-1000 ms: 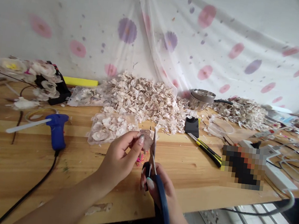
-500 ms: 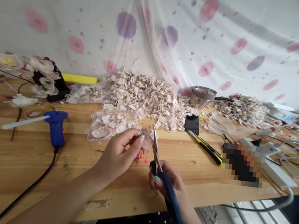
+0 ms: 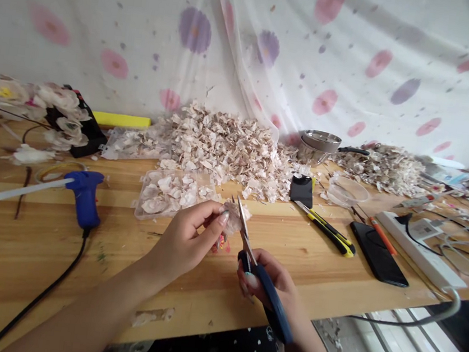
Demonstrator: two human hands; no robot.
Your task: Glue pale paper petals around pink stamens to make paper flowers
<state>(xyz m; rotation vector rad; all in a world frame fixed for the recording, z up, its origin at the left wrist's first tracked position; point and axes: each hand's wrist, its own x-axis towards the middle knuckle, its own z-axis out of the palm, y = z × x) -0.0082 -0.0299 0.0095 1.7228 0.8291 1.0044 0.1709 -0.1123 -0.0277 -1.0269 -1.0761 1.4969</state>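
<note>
Between thumb and fingers of my left hand (image 3: pixel 194 231) is a thin, pale, see-through petal (image 3: pixel 233 221). My right hand (image 3: pixel 277 280) grips dark blue-handled scissors (image 3: pixel 270 294), their blades slightly apart and up against the petal's right side. Whether the blades are cutting into it, I cannot tell. Small pink and red bits show beneath the petal, partly hidden by my left fingers. Just behind my left hand lies a clear plastic box (image 3: pixel 140 205) filled with similar pale petals.
A large heap of dried petals (image 3: pixel 225 146) spreads along the back, with a smaller heap (image 3: pixel 388 168) to the right. A blue glue gun (image 3: pixel 85 201) lies left. On the right are a utility knife (image 3: pixel 325 229), a phone (image 3: pixel 378 254), a power strip (image 3: pixel 440 267) and metal bowls (image 3: pixel 320 143).
The scissors' blades now overlap the petal's right part, where a small gap stood before. Both hands keep their grip. The view has shifted slightly.
</note>
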